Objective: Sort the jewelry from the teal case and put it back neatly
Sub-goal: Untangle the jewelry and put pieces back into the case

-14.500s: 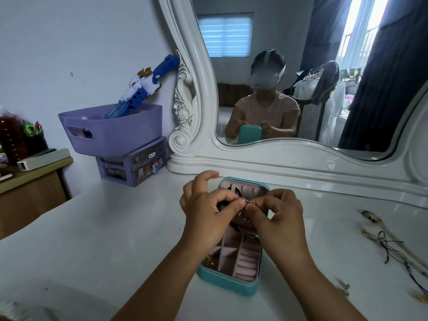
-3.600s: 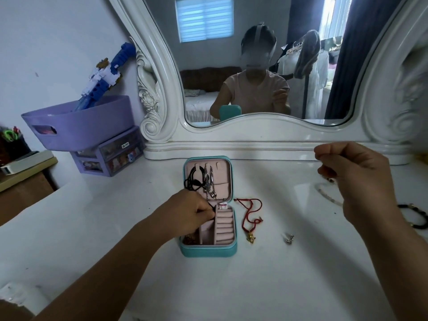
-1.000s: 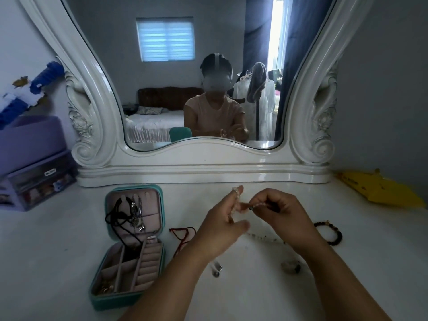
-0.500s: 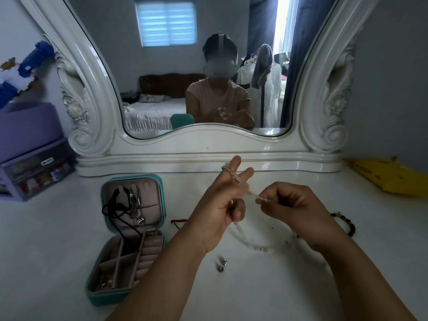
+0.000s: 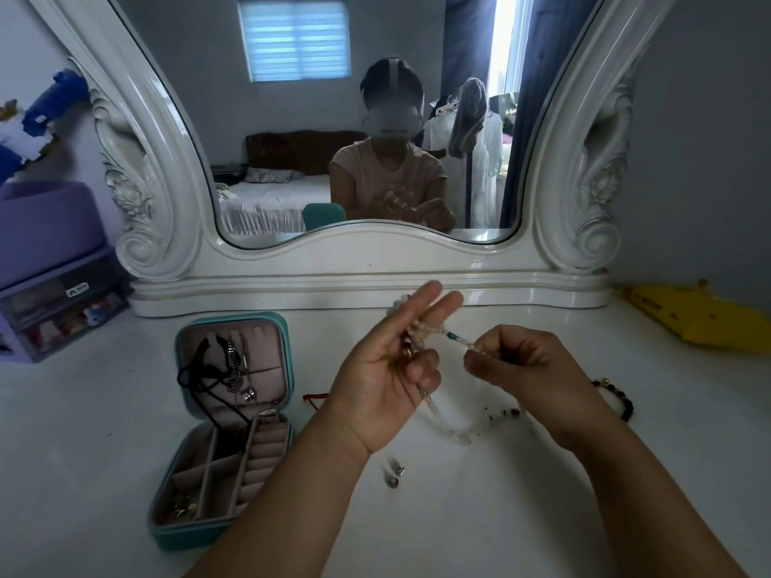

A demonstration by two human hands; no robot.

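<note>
The teal case [image 5: 167, 531] lies open on the white table, left of my hands. Black cords and silver chains [image 5: 227, 369] hang in its raised lid, and small gold pieces sit in a lower compartment. A clear bead necklace [image 5: 448, 427] is looped around two raised fingers of my left hand [image 5: 388, 377]. My right hand [image 5: 521, 365] pinches the same strand just to the right, and the rest of it sags down to the table between my wrists. A dark bead bracelet [image 5: 621, 402] lies right of my right wrist. A red cord [image 5: 313, 400] shows beside the case.
Two small silver earrings [image 5: 395, 475] lie on the table under my left wrist. A large white mirror frame [image 5: 367, 269] stands along the back. A purple tub on small drawers [image 5: 54, 260] is at far left, and a yellow object [image 5: 701, 314] at far right.
Both hands have lifted the clear bead necklace off the table, and the strand is wound further around my left fingers. The view has tilted slightly down.
</note>
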